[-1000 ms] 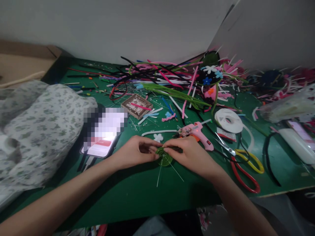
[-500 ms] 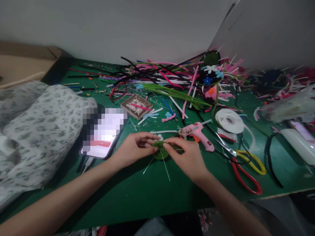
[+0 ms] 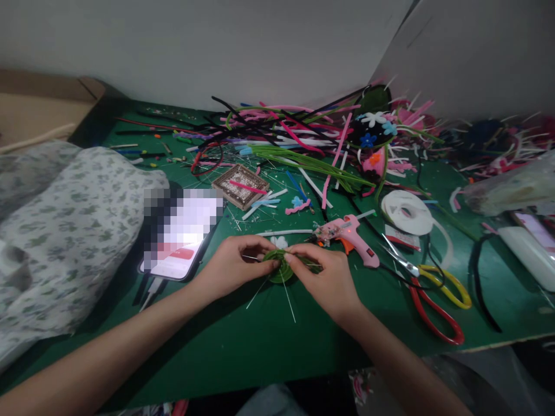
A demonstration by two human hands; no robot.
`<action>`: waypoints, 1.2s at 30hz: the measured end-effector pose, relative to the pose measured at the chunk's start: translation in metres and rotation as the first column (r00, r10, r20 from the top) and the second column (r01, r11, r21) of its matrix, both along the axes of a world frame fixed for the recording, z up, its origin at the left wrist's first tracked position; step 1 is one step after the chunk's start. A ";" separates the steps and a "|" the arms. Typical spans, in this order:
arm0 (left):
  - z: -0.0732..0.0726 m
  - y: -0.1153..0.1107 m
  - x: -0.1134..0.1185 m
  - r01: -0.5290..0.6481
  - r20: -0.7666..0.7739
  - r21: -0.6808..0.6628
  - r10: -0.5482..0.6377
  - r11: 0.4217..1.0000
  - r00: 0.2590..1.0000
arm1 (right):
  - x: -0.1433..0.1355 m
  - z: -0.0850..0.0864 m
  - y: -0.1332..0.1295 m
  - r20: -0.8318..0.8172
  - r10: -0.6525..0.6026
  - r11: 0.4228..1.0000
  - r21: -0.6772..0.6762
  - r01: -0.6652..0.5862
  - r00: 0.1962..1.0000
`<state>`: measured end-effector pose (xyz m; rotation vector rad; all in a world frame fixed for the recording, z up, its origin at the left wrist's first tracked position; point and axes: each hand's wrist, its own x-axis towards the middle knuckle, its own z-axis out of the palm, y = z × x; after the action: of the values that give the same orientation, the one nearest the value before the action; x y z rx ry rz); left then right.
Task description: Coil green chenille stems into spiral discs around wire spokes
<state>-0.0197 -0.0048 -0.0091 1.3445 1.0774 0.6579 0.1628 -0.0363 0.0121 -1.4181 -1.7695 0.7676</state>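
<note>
Near the middle of the front edge of the green worktop (image 3: 217,346), the left hand (image 3: 229,263) pinches the far-left rim of a small round green disc of coiled fuzzy stem (image 3: 281,276). The right hand (image 3: 325,268) has thumb and forefinger closed together at its far-right rim; the other fingers curl in.

The piece looks partway made. Rings of green already fill its visible face, but thin, pale, straight wires (image 3: 289,301) stick out bare past the rim, two of them towards the front edge. How many more rounds are left cannot be told, since the fingers hide the far rim.

A white felt-like flower (image 3: 278,242) lies loose just beyond the disc, unattached. The pink glue gun (image 3: 353,234) and the scissors with red and yellow handles (image 3: 411,270) lie unheld towards the right edge. Nearer the back edge, a bundle of straight green fuzzy stems (image 3: 303,164) remains unused.
</note>
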 end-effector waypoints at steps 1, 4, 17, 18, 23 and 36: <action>-0.001 0.000 0.000 0.002 -0.007 0.001 -0.002 1.000 1.000 | 0.000 0.000 0.000 -0.009 -0.005 1.000 -0.021 0.004 1.000; -0.003 0.000 -0.001 0.004 -0.019 0.000 -0.004 1.000 1.000 | 0.001 -0.001 0.001 -0.034 -0.016 0.998 -0.060 0.014 0.999; -0.001 -0.004 0.004 -0.125 -0.023 0.058 0.127 0.990 0.992 | -0.005 -0.009 -0.003 -0.152 -0.161 0.982 -0.125 0.142 0.975; -0.001 -0.004 0.003 -0.132 -0.030 0.057 0.134 0.990 0.991 | -0.006 -0.010 -0.003 -0.165 -0.173 0.979 -0.133 0.152 0.971; -0.004 -0.005 0.000 -0.133 -0.063 0.058 0.136 0.989 0.989 | -0.009 -0.012 -0.005 -0.193 -0.186 0.972 -0.182 0.151 0.963; -0.003 -0.007 0.002 -0.149 -0.110 0.102 0.160 0.984 0.981 | -0.008 -0.016 -0.006 -0.211 -0.177 0.971 -0.197 0.135 0.961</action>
<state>-0.0181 -0.0115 -0.0121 1.4031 1.2696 0.7582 0.1544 -0.0421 -0.0037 -1.5023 -1.4245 0.9826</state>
